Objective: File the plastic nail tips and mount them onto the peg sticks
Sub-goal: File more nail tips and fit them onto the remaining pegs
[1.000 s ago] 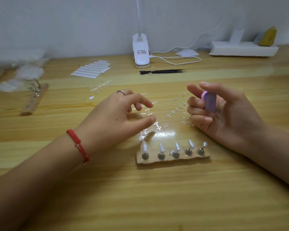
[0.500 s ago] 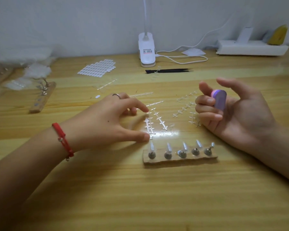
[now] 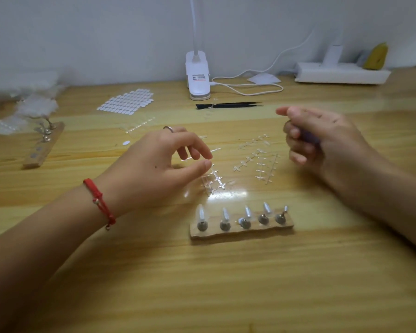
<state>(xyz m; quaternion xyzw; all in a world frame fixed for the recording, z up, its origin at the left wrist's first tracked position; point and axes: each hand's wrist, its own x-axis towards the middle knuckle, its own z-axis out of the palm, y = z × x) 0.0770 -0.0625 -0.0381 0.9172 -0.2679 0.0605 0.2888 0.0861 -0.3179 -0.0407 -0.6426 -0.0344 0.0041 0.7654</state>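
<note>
The right grip (image 3: 322, 143), blurred right of centre, is curling round a small purple file (image 3: 310, 138). The left grip (image 3: 159, 169), centre-left, is hovering with thumb and forefinger nearly meeting at a clear plastic strip (image 3: 213, 181); whether it is pinching, I cannot tell. The glossy wooden counter (image 3: 202, 284) is carrying a white lamp clamp (image 3: 198, 75), its label too small to read. Below centre, a rough wooden block (image 3: 240, 230) is holding five metal peg sticks (image 3: 245, 221), with clear pointed nail tips (image 3: 201, 212) capping several.
</note>
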